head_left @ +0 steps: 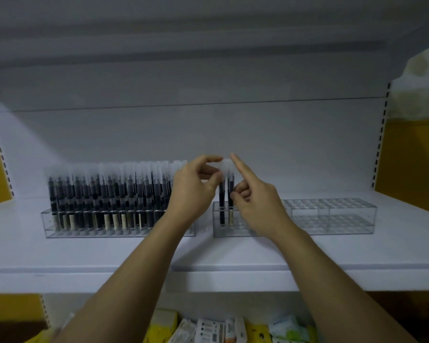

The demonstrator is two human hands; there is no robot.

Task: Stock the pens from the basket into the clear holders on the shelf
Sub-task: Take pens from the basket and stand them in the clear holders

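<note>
**First:** Where have the pens got to?

**Second:** The two pens [222, 211] stand upright, side by side, in the leftmost holes of the clear holder [332, 217], just right of the frame's centre, frosted caps up. The rest of that holder, out toward the right of the frame, is open holes.

**First:** And the hands?

**Second:** The left hand [196, 188] pinches the frosted cap of the left pen between thumb and forefinger. The right hand [256, 198] has its forefinger straight, laid against the cap tops. Its other fingers are curled right by the right pen's barrel, but I cannot tell whether they clasp it.

**First:** What stands beside them?

**Second:** Left of centre is the full holder [119, 233], packed with dark pens under frosted caps. Its right end is partly hidden behind the left wrist, with a narrow gap to the other holder's left edge.

**First:** How much room is there?

**Second:** Both holders sit well back on the white shelf [233, 254], with a broad strip of shelf between them and its front edge. Behind the caps the back panel [208, 132] rises plain to the shelf above [208, 33], well clear of the cap tops. The slotted upright [381, 134] at the right of the frame stands well apart from the clear holder's right end. Below the front edge, at the bottom of the frame, lie coloured packets [208, 330].
</note>
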